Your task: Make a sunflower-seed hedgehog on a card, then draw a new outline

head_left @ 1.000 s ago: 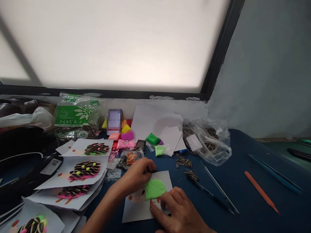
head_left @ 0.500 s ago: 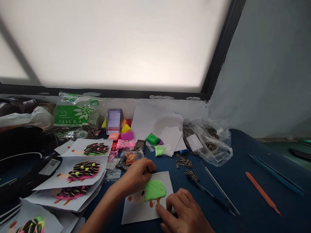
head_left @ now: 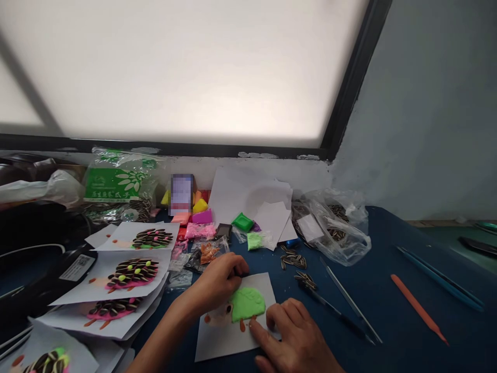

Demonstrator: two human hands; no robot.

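The white card (head_left: 217, 346) lies flat on the blue table (head_left: 404, 347), directly in front of the person, between the two hands. It bears a domed green clay body (head_left: 248, 304), a peach patch, a dark dot and a brown oval (head_left: 207, 319). The figure's long axis runs left to right across the view, its right end slightly farther away; the brown oval points left. One brown clay foot (head_left: 242, 325) extends from the body's lower edge toward the person. A second brown foot (head_left: 253, 317) is largely covered by the right index finger.

Left hand (head_left: 225, 275): fingers curled, positioned at the card's far edge. The hand covers the far left corner; its fingertips are hidden, so grip cannot be determined. Right hand (head_left: 293, 331): index finger extended to the second foot, thumb apart, remaining fingers bent; no object is pinched. This hand covers the card's near right corner.

Right of the card: sunflower seeds (head_left: 294, 260), a black pen (head_left: 336, 311), a clear rod (head_left: 351, 300) and an orange tool (head_left: 419, 309). Left: overlapping sheets (head_left: 151, 269) with seed-covered figures; the nearest sheet (head_left: 83, 346) is cut off by the frame. Beyond: a screen (head_left: 181, 194), its content pixelated and unreadable.
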